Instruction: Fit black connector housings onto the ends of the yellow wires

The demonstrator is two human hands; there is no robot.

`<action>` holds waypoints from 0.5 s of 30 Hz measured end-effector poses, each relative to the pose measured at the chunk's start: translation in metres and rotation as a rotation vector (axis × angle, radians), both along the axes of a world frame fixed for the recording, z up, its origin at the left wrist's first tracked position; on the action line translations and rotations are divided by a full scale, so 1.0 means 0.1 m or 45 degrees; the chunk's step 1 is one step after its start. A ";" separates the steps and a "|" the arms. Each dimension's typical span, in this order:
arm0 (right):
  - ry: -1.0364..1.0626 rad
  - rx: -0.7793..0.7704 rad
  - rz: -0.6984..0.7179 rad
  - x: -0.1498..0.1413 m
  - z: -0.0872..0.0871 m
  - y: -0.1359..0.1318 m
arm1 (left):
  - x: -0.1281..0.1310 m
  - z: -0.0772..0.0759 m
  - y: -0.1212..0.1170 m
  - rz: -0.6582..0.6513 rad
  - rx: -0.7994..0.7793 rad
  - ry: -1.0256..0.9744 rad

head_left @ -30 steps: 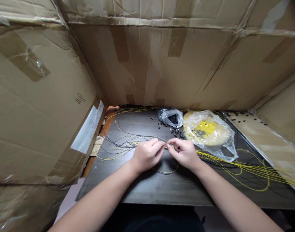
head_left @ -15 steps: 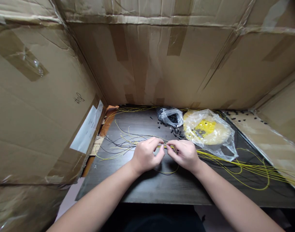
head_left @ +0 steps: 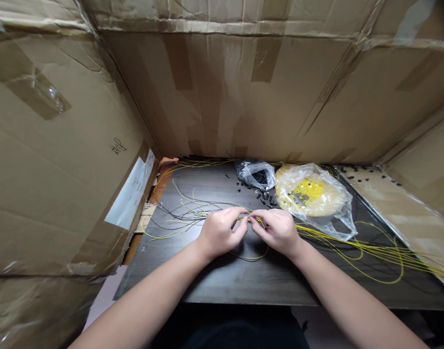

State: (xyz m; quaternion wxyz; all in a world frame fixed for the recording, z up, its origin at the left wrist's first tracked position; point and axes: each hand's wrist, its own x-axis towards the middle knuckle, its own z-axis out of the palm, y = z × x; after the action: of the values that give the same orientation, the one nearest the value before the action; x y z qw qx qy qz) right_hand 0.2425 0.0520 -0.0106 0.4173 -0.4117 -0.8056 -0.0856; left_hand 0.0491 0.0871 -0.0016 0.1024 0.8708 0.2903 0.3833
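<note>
At the near edge of the view, dark clothing [head_left: 225, 329] was noted below the front edge of the dark counter [head_left: 214, 286]. Both forearms reached in over that edge. A thin wire loop [head_left: 254, 260] lay on the counter just in front of the hands.

The left hand [head_left: 222, 233] was found at the bundle of yellow and black wires [head_left: 327, 236], its grip parted, with a gap between thumb and forefinger. The right hand [head_left: 278, 230] was directly beside it, the thumb and forefinger of its grip close to each other; whether they were clamped on a wire could not be determined. The bundle ran across the counter beneath the hands, its loose ends fanned out on the left and its longer strands reaching the right edge.

Beyond the hands, loose black pieces [head_left: 266, 198] were scattered between two clear bags. The larger bag [head_left: 338, 220], on the right, contained yellow pieces [head_left: 309, 190]; the smaller bag [head_left: 244, 170] contained black pieces [head_left: 260, 177]. More dark bits [head_left: 360, 181] lay on cardboard at the right. Further wires [head_left: 203, 162] ran along the far edge, below the taped cardboard wall [head_left: 229, 102].
</note>
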 end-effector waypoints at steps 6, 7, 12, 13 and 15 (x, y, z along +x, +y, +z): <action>0.008 0.022 -0.002 0.00 0.01 0.00 | -0.01 -0.03 0.00 -0.083 0.084 0.007; 0.004 0.029 -0.005 -0.01 0.01 -0.01 | -0.01 -0.03 0.00 -0.075 0.102 0.003; 0.034 0.052 -0.026 -0.04 0.01 -0.03 | 0.02 -0.02 -0.04 0.003 0.171 -0.047; 0.057 0.059 -0.023 -0.06 0.01 -0.03 | 0.02 -0.02 -0.04 0.015 0.188 -0.061; 0.091 0.076 -0.002 -0.08 0.01 -0.05 | 0.02 -0.01 -0.04 0.038 0.219 -0.093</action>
State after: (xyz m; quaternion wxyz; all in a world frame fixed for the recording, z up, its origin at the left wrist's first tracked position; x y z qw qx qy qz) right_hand 0.2345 0.0474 -0.0100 0.4579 -0.4025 -0.7870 -0.0950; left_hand 0.0507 0.0833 -0.0023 0.0319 0.8573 0.2653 0.4400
